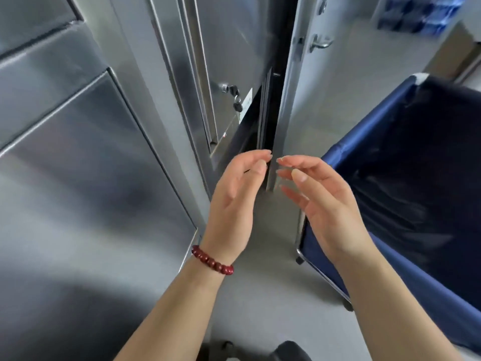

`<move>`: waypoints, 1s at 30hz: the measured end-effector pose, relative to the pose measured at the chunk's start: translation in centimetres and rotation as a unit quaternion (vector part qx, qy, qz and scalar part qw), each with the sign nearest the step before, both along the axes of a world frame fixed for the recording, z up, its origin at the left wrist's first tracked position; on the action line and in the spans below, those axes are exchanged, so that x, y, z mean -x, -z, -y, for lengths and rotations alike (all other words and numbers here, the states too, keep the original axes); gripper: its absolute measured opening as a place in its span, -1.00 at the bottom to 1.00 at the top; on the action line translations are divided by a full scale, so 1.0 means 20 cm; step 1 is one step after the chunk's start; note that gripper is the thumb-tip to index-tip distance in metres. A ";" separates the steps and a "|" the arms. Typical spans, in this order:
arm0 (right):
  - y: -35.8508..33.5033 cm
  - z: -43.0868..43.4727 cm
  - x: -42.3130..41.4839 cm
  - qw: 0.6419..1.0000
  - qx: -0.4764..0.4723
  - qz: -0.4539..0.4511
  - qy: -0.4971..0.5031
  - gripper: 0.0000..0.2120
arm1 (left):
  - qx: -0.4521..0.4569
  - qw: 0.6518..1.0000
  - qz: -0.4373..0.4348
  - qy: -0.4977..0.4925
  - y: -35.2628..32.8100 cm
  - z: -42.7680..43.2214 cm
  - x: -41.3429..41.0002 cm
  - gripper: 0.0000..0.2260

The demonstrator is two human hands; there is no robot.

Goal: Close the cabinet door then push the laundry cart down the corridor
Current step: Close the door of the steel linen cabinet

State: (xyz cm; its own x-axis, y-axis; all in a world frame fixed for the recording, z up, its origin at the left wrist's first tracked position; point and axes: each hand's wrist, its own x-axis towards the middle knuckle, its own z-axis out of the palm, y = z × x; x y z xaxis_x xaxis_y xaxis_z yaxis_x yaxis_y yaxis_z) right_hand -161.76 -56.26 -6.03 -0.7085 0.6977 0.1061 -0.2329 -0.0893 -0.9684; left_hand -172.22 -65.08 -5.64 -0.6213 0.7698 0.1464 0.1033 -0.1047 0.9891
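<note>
A steel cabinet door (pixel 223 74) with a lock and hanging keys (pixel 235 100) fills the upper middle. Beside it a tall steel door (pixel 289 105) stands edge-on with a lever handle (pixel 321 43), and a dark gap lies between them. My left hand (pixel 234 199), with a red bead bracelet on the wrist, is open just below that gap, palm facing right. My right hand (pixel 322 201) is open opposite it, palm facing left, holding nothing. The laundry cart (pixel 346 162), a blue fabric bag lined with black on a metal frame, stands at the right, close behind my right hand.
Brushed steel cabinet panels (pixel 78 157) cover the whole left side. A grey floor (pixel 260 295) runs between the cabinets and the cart. Blue packages (pixel 421 14) sit at the top right. Dark shoes (pixel 289 350) show at the bottom edge.
</note>
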 end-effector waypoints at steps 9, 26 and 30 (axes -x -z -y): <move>0.03 -0.16 -0.46 0.986 -0.009 0.027 0.165 -0.81 | 0.005 0.984 0.024 0.179 0.02 -0.37 -0.36 -0.63; 0.06 -0.46 -1.16 0.931 0.001 0.067 0.359 -0.75 | 0.033 0.933 0.016 0.358 0.09 -0.90 -0.99 -0.69; 0.08 -0.49 -1.18 0.909 0.009 0.080 0.409 -0.74 | 0.039 0.919 0.019 0.393 0.11 -0.99 -0.98 -0.67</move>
State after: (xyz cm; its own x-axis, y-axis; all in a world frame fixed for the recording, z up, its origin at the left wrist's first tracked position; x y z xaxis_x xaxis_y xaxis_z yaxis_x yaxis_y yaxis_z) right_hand -138.19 -46.40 -7.54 0.0432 0.9986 0.0313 -0.0852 0.0349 -0.9957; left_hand -152.53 -45.23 -7.93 0.1265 0.9900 0.0619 -0.0080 -0.0614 0.9981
